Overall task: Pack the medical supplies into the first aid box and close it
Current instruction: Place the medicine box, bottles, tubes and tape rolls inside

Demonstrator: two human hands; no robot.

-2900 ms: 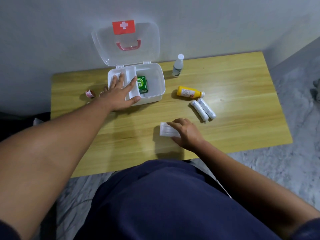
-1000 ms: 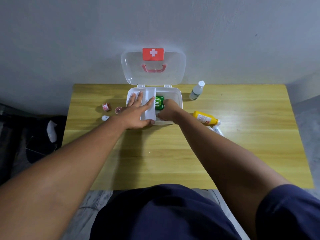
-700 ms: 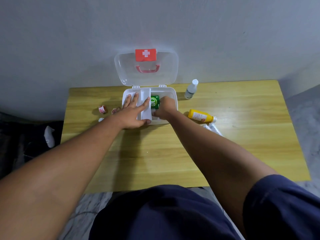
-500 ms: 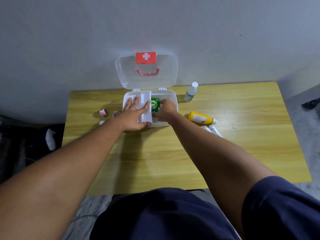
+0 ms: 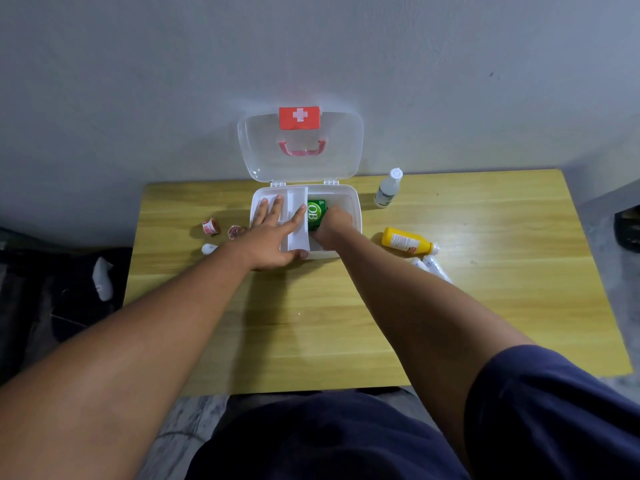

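The white first aid box (image 5: 357, 202) stands open at the table's back edge, its clear lid (image 5: 332, 150) leaning on the wall. A green packet (image 5: 316, 213) lies in its right compartment. My left hand (image 5: 273, 233) rests flat, fingers spread, on the white insert tray (image 5: 298, 237) over the box's left side. My right hand (image 5: 334, 226) reaches into the right compartment beside the green packet, fingers curled down around a white packet that the hand hides almost fully.
On the wooden table (image 5: 485, 306) a clear bottle (image 5: 388, 188) stands right of the box. A yellow bottle (image 5: 405, 241) and two white bandage rolls (image 5: 434, 266) lie nearer. Two small red-and-white tape rolls (image 5: 210, 226) and a white cap-like piece (image 5: 209, 248) sit left.
My right hand carried the white packet from the table's front into the box's right compartment and stays there. My left hand has kept its place on the tray.
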